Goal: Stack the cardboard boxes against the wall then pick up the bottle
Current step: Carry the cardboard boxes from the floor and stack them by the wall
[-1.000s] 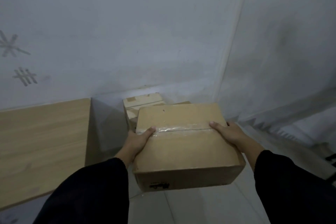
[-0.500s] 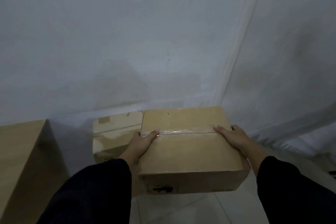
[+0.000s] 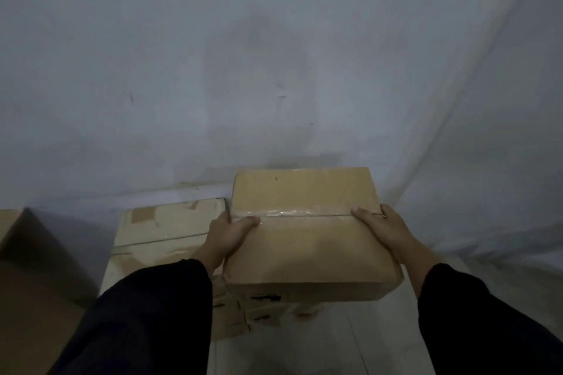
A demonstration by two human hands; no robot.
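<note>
**Carrying the box in over the stack by the wall**

You are holding a brown cardboard box [image 3: 307, 240], sealed with a strip of clear tape, in the air between both hands. Your left hand [image 3: 227, 237] and right hand [image 3: 385, 228] are clamping its opposite sides. Each thumb is lying flat on the lid at the tape line, while the other fingers are curling down the side walls, mostly out of sight. That squeeze from both sides is likely steadying the box level while you are lining it up.

The box is hanging close to the grey wall [image 3: 274, 70], above a printed cardboard box [image 3: 234, 316] on the pale tiled floor [image 3: 350, 344]. A paler taped cardboard box [image 3: 164, 228] is sitting just to the left, against the wall. A large brown box-like shape [image 3: 27, 298] is standing at the far left.

You are probably aiming to set the load down on the printed one. The bottle is not showing anywhere.
</note>
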